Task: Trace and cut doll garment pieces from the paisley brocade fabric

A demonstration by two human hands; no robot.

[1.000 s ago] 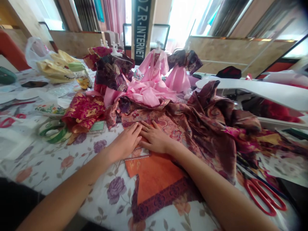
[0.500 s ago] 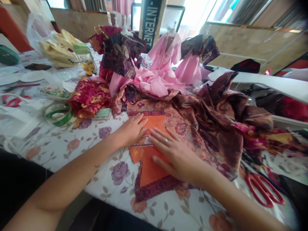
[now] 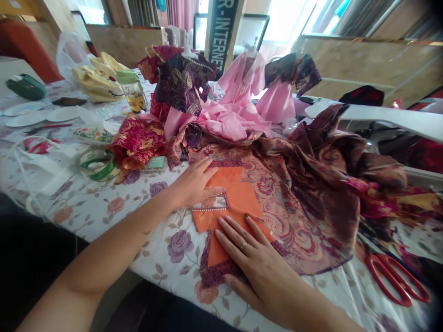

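Observation:
A small orange garment piece (image 3: 238, 184) with a white beaded edging lies flat, partly over a brown-red patterned brocade cloth (image 3: 277, 203). Fingers spread, my left hand (image 3: 195, 182) rests on its upper left part, beside the beaded opening. Flat on the lower part lies my right hand (image 3: 254, 258), a ring on one finger and its fingers apart. A dark purple-red patterned border shows below the orange fabric. Parts of the garment are hidden under both hands.
Red-handled scissors (image 3: 398, 279) lie at the right. Tape rolls (image 3: 98, 164) and a magenta-gold brocade bundle (image 3: 140, 143) sit to the left. Small dress forms with a dark outfit (image 3: 178, 83) and a pink dress (image 3: 240, 83) stand behind. A lidded jar (image 3: 133, 92) is farther left.
My right hand has slid down and toward me, uncovering the beaded opening and the middle of the orange piece. My left hand stays on the upper left. The view has shifted slightly.

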